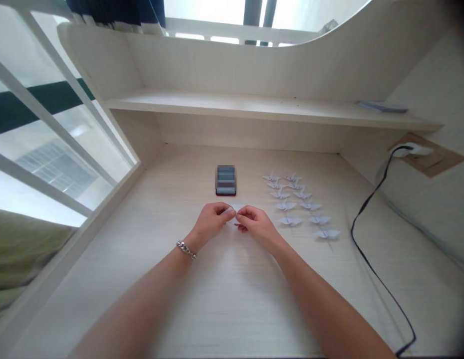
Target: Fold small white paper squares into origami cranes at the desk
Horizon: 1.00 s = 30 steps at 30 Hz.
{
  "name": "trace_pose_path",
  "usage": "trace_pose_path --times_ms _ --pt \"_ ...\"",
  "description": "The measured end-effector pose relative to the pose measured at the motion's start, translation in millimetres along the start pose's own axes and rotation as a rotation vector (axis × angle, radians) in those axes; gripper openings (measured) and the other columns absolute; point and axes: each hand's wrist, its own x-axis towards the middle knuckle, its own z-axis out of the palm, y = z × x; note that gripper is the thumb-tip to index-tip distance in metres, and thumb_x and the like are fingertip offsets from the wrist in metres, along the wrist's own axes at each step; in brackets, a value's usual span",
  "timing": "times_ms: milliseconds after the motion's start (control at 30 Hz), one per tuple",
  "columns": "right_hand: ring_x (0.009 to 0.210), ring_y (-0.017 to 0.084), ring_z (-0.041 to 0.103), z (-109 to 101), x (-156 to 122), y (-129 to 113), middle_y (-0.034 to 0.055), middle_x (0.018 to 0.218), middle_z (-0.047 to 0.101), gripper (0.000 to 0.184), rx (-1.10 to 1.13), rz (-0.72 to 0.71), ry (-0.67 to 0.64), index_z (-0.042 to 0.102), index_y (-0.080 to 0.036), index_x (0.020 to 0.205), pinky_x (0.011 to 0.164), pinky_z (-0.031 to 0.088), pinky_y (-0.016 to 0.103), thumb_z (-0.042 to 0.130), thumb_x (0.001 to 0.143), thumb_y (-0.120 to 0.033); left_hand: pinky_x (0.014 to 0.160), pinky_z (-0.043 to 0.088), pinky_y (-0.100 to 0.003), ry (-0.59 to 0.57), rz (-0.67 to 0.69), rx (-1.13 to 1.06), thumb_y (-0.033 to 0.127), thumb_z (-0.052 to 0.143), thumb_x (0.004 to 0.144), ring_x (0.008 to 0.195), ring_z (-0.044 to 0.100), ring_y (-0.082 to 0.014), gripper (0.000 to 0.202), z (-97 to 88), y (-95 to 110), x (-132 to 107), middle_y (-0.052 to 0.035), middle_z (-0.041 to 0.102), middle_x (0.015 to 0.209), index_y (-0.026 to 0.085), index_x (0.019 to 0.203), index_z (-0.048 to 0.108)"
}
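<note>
Over the middle of the pale desk (pixel 217 294), my left hand (pixel 212 219) and my right hand (pixel 255 223) meet at the fingertips. Both are closed in a pinch on a small piece of white paper (pixel 233 219), which is mostly hidden by the fingers; its folds cannot be made out. A chain bracelet (pixel 186 249) circles my left wrist. Just beyond the hands lies a phone (pixel 226 180) with its screen blurred. To the right of my right hand stand several folded white paper cranes (pixel 290 221) in two rows.
A black cable (pixel 366 257) runs from a plug (pixel 413 149) in the wall socket down across the desk's right side. Above the back of the desk is a shelf (pixel 235 107) with a flat item (pixel 382 106) at its right end. White rails (pixel 63 117) border the left side.
</note>
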Motion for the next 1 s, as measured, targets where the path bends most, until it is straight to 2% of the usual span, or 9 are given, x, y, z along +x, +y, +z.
trace_pose_path --times_ms 167,333,567,800,900,1000 --pt "0.049 0.009 0.047 0.6 10.8 3.9 -0.0037 0.056 0.051 0.009 0.001 0.033 0.012 0.055 -0.017 0.065 0.05 0.042 0.023 0.055 0.068 -0.025 0.052 0.038 -0.021 0.021 -0.05 -0.034 0.04 0.061 0.07 0.056 0.048 -0.0108 0.028 3.5 -7.9 2.1 0.0002 0.056 0.06 0.012 0.067 0.063" --pt "0.046 0.009 0.045 6.1 21.2 7.4 -0.0046 0.049 0.047 0.007 0.039 -0.005 0.009 0.051 -0.017 0.058 0.045 0.036 0.021 0.052 0.064 -0.02 0.055 0.041 -0.022 0.122 -0.137 -0.168 0.04 0.064 0.067 0.06 0.052 -0.0121 0.028 2.1 -8.8 -0.6 -0.001 0.059 0.065 0.012 0.07 0.063" --pt "0.045 0.01 0.043 4.1 12.6 14.9 -0.0034 0.047 0.052 0.006 0.066 -0.03 -0.009 0.051 -0.017 0.055 0.046 0.034 0.022 0.049 0.061 -0.016 0.055 0.042 -0.022 0.205 -0.185 -0.294 0.037 0.069 0.062 0.059 0.053 -0.0116 0.025 2.4 -11.4 -6.1 -0.0007 0.059 0.063 0.013 0.066 0.062" --pt "0.044 0.009 0.044 0.5 5.6 12.1 -0.0025 0.048 0.052 0.007 0.108 -0.048 0.049 0.051 -0.017 0.057 0.045 0.034 0.022 0.053 0.064 -0.018 0.052 0.038 -0.019 0.334 -0.144 -0.316 0.041 0.067 0.064 0.059 0.054 -0.0098 0.027 -15.5 -13.8 -9.2 -0.0003 0.059 0.066 0.014 0.068 0.061" --pt "0.053 0.011 0.05 2.8 4.6 11.7 0.0002 0.061 0.058 0.011 0.151 -0.068 0.088 0.055 -0.017 0.069 0.049 0.039 0.023 0.056 0.07 -0.028 0.055 0.04 -0.021 0.316 -0.133 -0.301 0.041 0.067 0.065 0.062 0.055 -0.0113 0.029 -10.9 -11.2 -11.1 -0.0019 0.06 0.067 0.014 0.072 0.063" --pt "0.059 0.013 0.054 5.1 5.1 14.3 0.0015 0.066 0.059 0.021 0.099 -0.103 0.061 0.057 -0.017 0.077 0.052 0.041 0.024 0.059 0.072 -0.037 0.056 0.041 -0.022 0.225 -0.099 -0.224 0.042 0.064 0.068 0.061 0.053 -0.0115 0.029 2.2 -7.5 -13.2 -0.0019 0.06 0.066 0.013 0.072 0.064"
